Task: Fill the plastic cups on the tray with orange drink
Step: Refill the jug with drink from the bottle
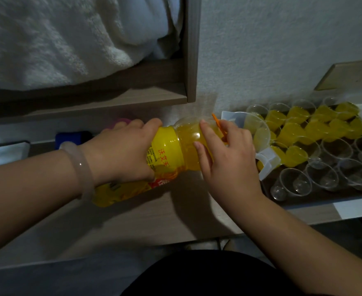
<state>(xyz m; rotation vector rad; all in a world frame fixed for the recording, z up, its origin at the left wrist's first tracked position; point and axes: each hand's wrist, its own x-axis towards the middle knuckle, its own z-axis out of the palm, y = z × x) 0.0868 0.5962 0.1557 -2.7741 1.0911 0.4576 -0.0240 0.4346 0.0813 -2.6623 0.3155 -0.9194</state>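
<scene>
A large orange drink bottle (171, 148) with a yellow label lies tilted almost flat, its neck pointing right toward a clear plastic jug (261, 133). My left hand (122, 150) grips the bottle around its middle. My right hand (224, 159) holds the bottle's shoulder near the neck, where an orange cap ring (218, 124) shows. The jug stands at the left end of a dark tray (316, 197). On the tray, the far rows of small cups (299, 129) hold orange drink; the near cups (323, 176) are clear and empty.
A wooden shelf unit (188, 50) with white towels (58, 39) stands at the back left. A white textured wall is behind the tray. A blue object (73, 135) and a pink one (122, 121) lie behind my left hand. The tabletop edge runs along the front.
</scene>
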